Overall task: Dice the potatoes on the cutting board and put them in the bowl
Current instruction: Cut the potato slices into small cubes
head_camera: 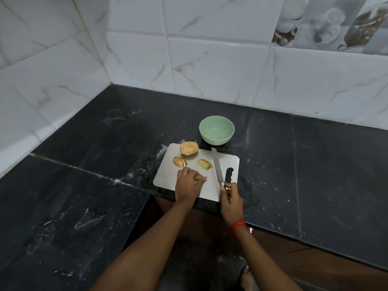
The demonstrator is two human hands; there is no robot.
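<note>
A potato piece was pinned on the cutting board under the curled fingers of the left hand; a knife was gripped by the right hand. Firm but roll-prone, it was best steadied cut-face down. The bowl stood beyond both hands.

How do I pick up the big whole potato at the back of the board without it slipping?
Take the whole potato across its fat middle, coming straight down from above. It lies on its side, long way running left to right, so thumb in front and fingers behind meet its long sides; the rounded ends would likely slip. Stay clear of the knife on its right.
</note>
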